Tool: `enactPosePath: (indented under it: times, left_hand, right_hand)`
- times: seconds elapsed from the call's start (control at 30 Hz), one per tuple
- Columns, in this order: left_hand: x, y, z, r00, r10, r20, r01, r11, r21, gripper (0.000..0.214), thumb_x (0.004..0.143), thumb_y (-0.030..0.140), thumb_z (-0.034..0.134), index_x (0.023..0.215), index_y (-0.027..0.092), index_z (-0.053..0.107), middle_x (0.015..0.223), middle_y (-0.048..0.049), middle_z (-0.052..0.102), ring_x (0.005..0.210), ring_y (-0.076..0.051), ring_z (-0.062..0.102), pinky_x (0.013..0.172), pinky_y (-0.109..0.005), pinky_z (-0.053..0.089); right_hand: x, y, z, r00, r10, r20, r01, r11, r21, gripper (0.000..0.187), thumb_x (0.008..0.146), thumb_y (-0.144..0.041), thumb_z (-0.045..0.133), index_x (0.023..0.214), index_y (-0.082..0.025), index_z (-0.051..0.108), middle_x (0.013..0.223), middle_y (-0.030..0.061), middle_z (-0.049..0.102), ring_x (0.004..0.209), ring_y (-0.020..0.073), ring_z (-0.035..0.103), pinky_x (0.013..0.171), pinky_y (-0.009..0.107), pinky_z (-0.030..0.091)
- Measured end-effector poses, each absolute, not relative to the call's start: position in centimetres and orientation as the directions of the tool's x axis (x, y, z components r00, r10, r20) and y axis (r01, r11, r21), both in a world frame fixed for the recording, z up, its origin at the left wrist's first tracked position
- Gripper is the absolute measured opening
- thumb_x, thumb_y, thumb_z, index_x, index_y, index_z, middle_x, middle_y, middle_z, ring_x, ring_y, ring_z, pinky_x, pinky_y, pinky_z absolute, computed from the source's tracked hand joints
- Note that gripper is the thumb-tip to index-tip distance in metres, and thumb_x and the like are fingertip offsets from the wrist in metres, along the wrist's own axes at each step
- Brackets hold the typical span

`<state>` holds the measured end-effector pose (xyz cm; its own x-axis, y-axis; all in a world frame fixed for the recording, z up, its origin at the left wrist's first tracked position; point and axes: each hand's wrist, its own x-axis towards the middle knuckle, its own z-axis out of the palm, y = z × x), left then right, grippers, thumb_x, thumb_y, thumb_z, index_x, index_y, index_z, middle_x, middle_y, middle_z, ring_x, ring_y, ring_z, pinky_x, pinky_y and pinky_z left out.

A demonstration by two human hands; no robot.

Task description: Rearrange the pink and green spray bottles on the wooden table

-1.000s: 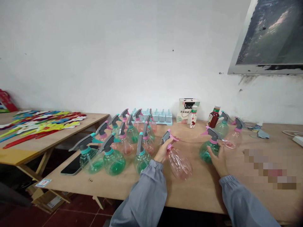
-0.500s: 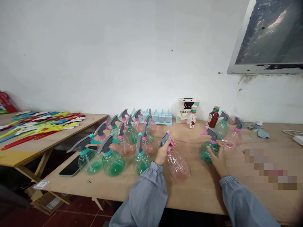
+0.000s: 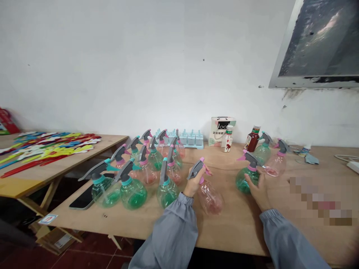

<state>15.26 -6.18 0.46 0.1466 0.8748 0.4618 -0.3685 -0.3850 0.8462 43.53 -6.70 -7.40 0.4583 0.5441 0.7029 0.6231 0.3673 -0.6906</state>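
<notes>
My left hand (image 3: 194, 185) is wrapped round the grey and pink spray head of a pink spray bottle (image 3: 211, 198). That bottle leans, its base low over or on the wooden table; I cannot tell if it touches. My right hand (image 3: 259, 188) clasps the side of a green spray bottle (image 3: 241, 180) with a pink collar, thumb in front and fingers mostly behind it. Left of my left hand, a green spray bottle (image 3: 167, 194) with a turquoise collar stands upright. Another pink spray bottle (image 3: 276, 164) stands behind my right hand, beside a green one (image 3: 263, 152).
Several spray bottles (image 3: 134, 192) stand grouped at the left, next to a phone (image 3: 81, 200). Light-blue ice-pop moulds (image 3: 192, 140), a paper bag (image 3: 216, 130) and two drink bottles (image 3: 227, 140) line the wall. Colourful strips (image 3: 56, 147) cover the table at far left.
The pink bottle has tilted to stand more upright, its spray head shifting slightly right and its base slightly left, in my left hand. My right hand has hardly moved.
</notes>
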Motion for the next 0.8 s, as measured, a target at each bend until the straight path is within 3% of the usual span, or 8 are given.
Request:
enactPosePath:
  times: [0.1, 0.3, 0.43, 0.5, 0.63, 0.8]
  left_hand:
    - [15.2, -6.5, 1.0, 0.099, 0.888, 0.450, -0.322, -0.399, 0.858, 0.037, 0.074, 0.055, 0.069, 0.062, 0.020, 0.065, 0.060, -0.0029, 0.065, 0.065, -0.019, 0.065, 0.073, -0.032, 0.052]
    - [15.1, -7.3, 2.2, 0.136, 0.853, 0.504, -0.168, -0.481, 0.860, 0.016, 0.071, 0.036, 0.074, 0.075, 0.020, 0.072, 0.078, -0.0045, 0.072, 0.077, -0.021, 0.065, 0.083, -0.032, 0.048]
    - [15.5, -7.0, 1.8, 0.097, 0.831, 0.547, 0.036, -0.552, 0.833, 0.013, 0.072, 0.030, 0.073, 0.081, 0.021, 0.073, 0.076, -0.0040, 0.070, 0.076, -0.022, 0.064, 0.081, -0.031, 0.046]
    - [15.6, -6.8, 1.5, 0.055, 0.816, 0.576, 0.137, -0.578, 0.805, 0.019, 0.074, 0.032, 0.072, 0.090, 0.022, 0.072, 0.080, -0.0047, 0.071, 0.080, -0.023, 0.065, 0.084, -0.032, 0.046]
    - [15.5, -7.0, 0.7, -0.059, 0.727, 0.684, 0.316, -0.637, 0.703, 0.045, 0.070, 0.032, 0.074, 0.113, 0.024, 0.065, 0.108, -0.0089, 0.072, 0.105, -0.029, 0.064, 0.102, -0.040, 0.038]
    - [15.3, -8.5, -2.4, -0.001, 0.732, 0.682, 0.559, -0.565, 0.607, 0.067, 0.062, 0.032, 0.074, 0.125, 0.019, 0.054, 0.122, -0.0162, 0.064, 0.115, -0.036, 0.059, 0.104, -0.050, 0.033]
  right_hand:
    - [43.5, -6.7, -7.4, 0.471, 0.551, 0.689, 0.619, 0.350, -0.703, 0.060, 0.076, -0.061, 0.063, 0.117, -0.019, 0.051, 0.112, 0.0122, 0.058, 0.106, 0.0291, 0.055, 0.095, 0.051, 0.044]
    - [43.5, -6.7, -7.2, 0.462, 0.552, 0.694, 0.622, 0.357, -0.697, 0.059, 0.077, -0.061, 0.062, 0.118, -0.019, 0.052, 0.112, 0.0121, 0.058, 0.105, 0.0287, 0.055, 0.096, 0.051, 0.044]
    - [43.4, -6.7, -7.3, 0.450, 0.554, 0.700, 0.624, 0.365, -0.690, 0.059, 0.078, -0.060, 0.062, 0.120, -0.019, 0.051, 0.117, 0.0133, 0.059, 0.111, 0.0294, 0.054, 0.099, 0.051, 0.043]
    - [43.5, -6.8, -7.4, 0.446, 0.556, 0.701, 0.624, 0.368, -0.689, 0.059, 0.079, -0.061, 0.062, 0.120, -0.020, 0.051, 0.120, 0.0136, 0.058, 0.115, 0.0300, 0.053, 0.101, 0.052, 0.042]
    - [43.5, -6.7, -7.5, 0.449, 0.576, 0.683, 0.611, 0.361, -0.705, 0.060, 0.079, -0.062, 0.062, 0.120, -0.020, 0.051, 0.121, 0.0144, 0.058, 0.116, 0.0304, 0.054, 0.102, 0.054, 0.041]
    - [43.4, -6.7, -7.6, 0.462, 0.576, 0.674, 0.600, 0.356, -0.716, 0.061, 0.078, -0.062, 0.062, 0.120, -0.020, 0.050, 0.119, 0.0131, 0.059, 0.113, 0.0293, 0.055, 0.101, 0.052, 0.042]
